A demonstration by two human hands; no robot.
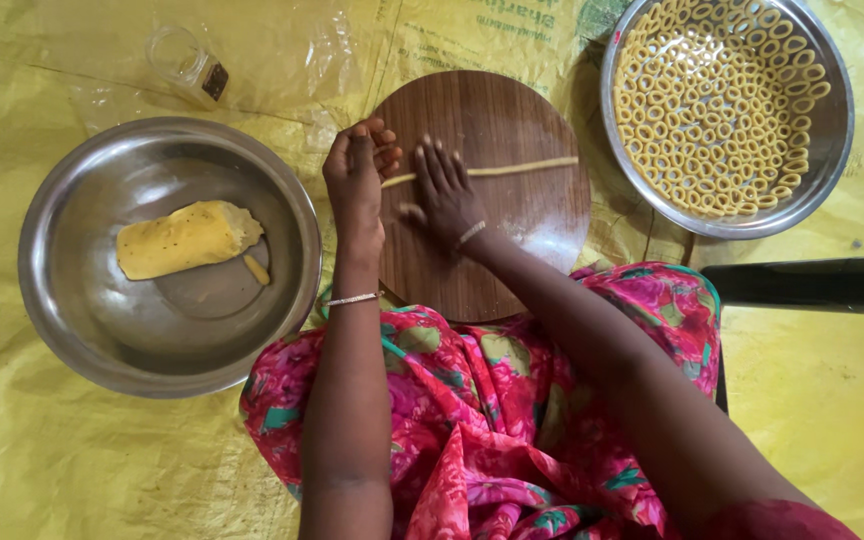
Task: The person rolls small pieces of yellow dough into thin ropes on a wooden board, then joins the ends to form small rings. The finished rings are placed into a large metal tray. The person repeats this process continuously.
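Head camera looks down on a round wooden board lying on a yellow plastic sheet. A thin dough rope stretches across the board. The right hand presses flat and open on the rope's left part; the left hand, fingers curled, pinches its left end. A steel bowl with a dough lump sits left, and a steel pan of dough rings sits upper right.

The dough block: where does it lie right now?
In the head view, the dough block lies inside the steel bowl at left, beside the round wooden board.
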